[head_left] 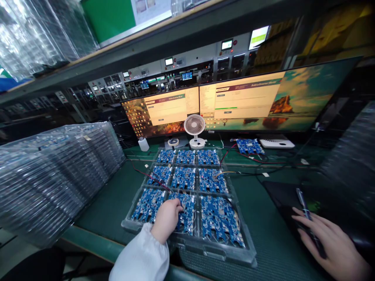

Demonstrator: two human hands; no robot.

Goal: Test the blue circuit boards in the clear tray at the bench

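In the head view, my left hand [168,216] is closed in a pinch at the front middle blue circuit board [187,214]. What its fingertips hold is hidden. A thin red and black cable [159,182] runs in from the left and ends just behind those fingers. Several such boards sit in the compartments of a clear plastic tray [216,253]. A yellow and black lead [231,172] reaches the middle right board [212,181]. At the right, my right hand [334,242] has a pen [306,207] between its fingers, over a black mouse pad [281,199].
Tall stacks of clear trays stand at the left [58,171] and right [351,152]. Behind the tray are a white fan [195,127], a small white bottle [143,144], a tape roll [173,142], another blue board [250,146] and two monitors [172,109]. A shelf [140,47] hangs overhead.
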